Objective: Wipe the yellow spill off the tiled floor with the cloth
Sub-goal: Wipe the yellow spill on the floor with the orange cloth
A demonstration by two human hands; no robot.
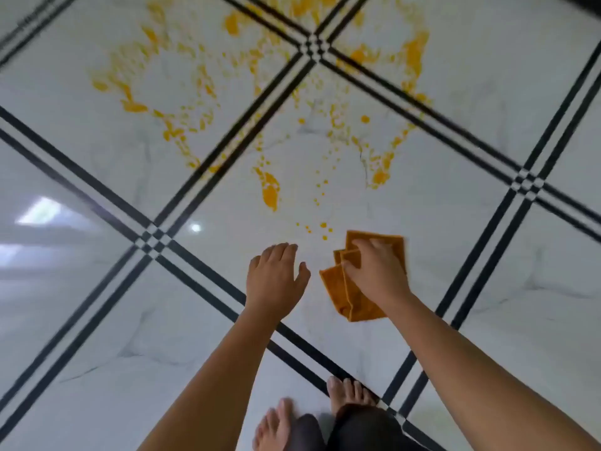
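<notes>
A wide yellow spill is smeared and spattered across several white marble tiles ahead of me, with small drops reaching near my hands. A folded orange cloth lies on the floor just below those drops. My right hand lies on top of the cloth, its fingers spread over the folds; whether they press or grip it is unclear. My left hand hovers open beside the cloth, to its left, fingers relaxed and holding nothing.
The tiled floor is glossy white with black double-line borders crossing at checkered corners. My bare feet stand at the bottom of the view, close to a border line.
</notes>
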